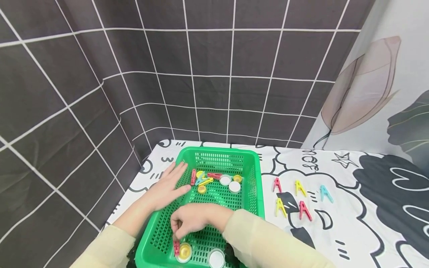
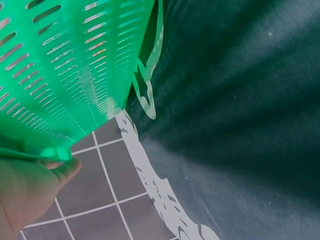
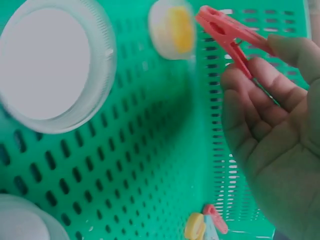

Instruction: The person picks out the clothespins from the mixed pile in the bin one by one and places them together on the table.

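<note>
In the head view my right hand (image 1: 192, 219) reaches into the near part of a green plastic basket (image 1: 259, 182). Thumb and fingers pinch a red clothespin (image 1: 176, 248), seen closely as a red clothespin (image 3: 225, 35) in the right wrist view. Close beside the clothespin lies a white-rimmed yellow cap (image 1: 184, 252). My left hand (image 1: 169, 188) lies along the basket's left rim with its fingers extended. From below, the left wrist view catches part of that hand (image 2: 30, 192) against the rim; most of its fingers are hidden there.
At the basket's far end lie red clothespins (image 1: 193, 177), a yellow clothespin (image 1: 206, 181), a blue one and several caps (image 1: 235, 187). A white jar lid (image 1: 216, 258) sits near the front. Several clothespins (image 1: 304, 210) lie on the patterned cloth (image 1: 338, 238) at right.
</note>
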The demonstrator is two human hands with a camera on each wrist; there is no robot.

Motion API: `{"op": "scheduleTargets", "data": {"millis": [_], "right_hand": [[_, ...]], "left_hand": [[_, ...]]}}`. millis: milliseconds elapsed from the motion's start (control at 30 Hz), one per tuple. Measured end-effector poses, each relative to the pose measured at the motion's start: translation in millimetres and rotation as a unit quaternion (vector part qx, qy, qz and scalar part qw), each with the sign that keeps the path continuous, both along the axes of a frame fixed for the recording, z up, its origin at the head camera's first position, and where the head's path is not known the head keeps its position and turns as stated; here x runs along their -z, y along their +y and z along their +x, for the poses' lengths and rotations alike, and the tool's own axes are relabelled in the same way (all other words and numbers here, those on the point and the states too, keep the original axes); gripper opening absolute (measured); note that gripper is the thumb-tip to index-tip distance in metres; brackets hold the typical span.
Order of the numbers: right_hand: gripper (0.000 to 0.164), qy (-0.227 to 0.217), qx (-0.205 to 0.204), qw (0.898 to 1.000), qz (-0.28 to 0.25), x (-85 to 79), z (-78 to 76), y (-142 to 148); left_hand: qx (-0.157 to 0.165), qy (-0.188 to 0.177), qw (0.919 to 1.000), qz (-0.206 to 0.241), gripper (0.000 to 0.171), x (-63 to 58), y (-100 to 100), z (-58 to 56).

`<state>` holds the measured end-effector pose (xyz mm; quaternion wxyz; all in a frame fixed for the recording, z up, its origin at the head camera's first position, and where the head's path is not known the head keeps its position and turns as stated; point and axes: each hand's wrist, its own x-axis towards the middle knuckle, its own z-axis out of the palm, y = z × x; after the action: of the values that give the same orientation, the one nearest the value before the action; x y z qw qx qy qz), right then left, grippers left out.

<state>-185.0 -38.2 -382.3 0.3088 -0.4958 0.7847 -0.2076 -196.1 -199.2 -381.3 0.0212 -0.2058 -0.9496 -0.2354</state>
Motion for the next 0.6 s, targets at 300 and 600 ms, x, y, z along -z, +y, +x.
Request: {"op": "scheduleTargets", "data": {"millis": [300,600], "right_hand": [[0.008,-0.018,0.003,1.0,-0.004,-12.2,0.8,8.0],[0.023,-0.049,0.017,0.998,-0.026,-23.1,-2.7,23.0]], "left_hand": [[-0.004,0.002,1.0,-0.004,0.077,0.3,-0.3,-0.1],[-0.004,-0.001,1.0,-0.001,0.078,0.0,-0.4,0.2]]}}
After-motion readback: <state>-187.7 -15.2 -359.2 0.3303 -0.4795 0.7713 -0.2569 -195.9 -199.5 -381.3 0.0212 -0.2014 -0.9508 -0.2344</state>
